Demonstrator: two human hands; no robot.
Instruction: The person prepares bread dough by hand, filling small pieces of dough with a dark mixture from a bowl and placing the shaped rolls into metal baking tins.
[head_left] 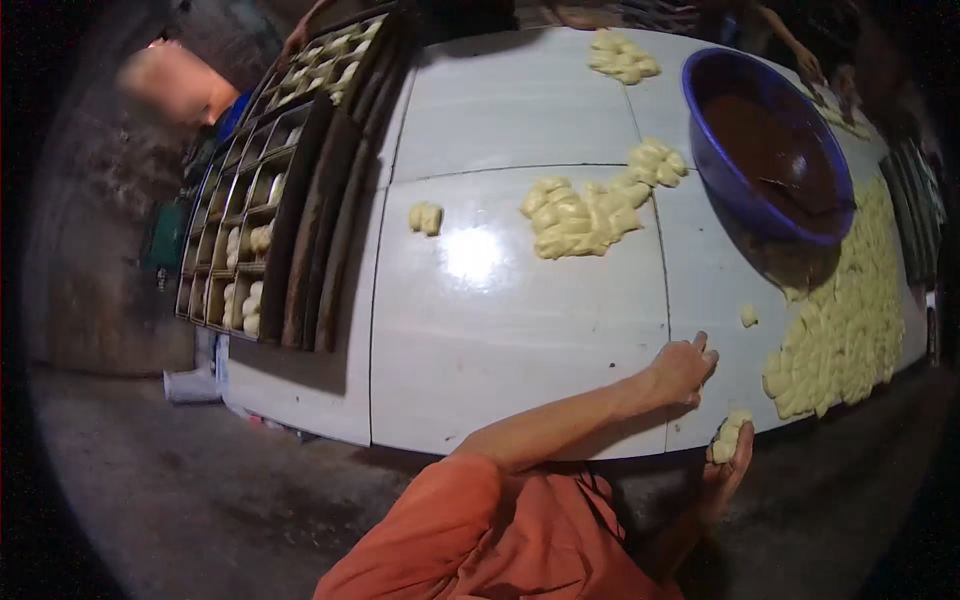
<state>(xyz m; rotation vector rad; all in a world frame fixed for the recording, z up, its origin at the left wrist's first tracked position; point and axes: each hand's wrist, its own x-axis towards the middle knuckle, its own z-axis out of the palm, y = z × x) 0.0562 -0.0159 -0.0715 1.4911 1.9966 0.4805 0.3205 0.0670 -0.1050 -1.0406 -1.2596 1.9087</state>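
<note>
My left hand (684, 373) reaches across the white tabletop. Its fingers are partly bent and spread apart, with nothing seen in them. At the table's near edge, my right hand (735, 464) is closed around a few pale yellow dough pieces (732, 436). A single small dough piece (749, 315) lies beyond my hands. To their right spreads a large bed of dough pieces (835, 345), set close together. Farther off, a cluster of dough pieces (578, 218) sits mid-table, and a smaller group (425, 218) lies to its left.
A purple basin (709, 165) of brown liquid stands at the right. Divided metal moulds (222, 240), some holding dough, line the left side beside long dark bars (325, 225). More dough (622, 57) lies at the far edge. Other people's hands (808, 63) show at the far side.
</note>
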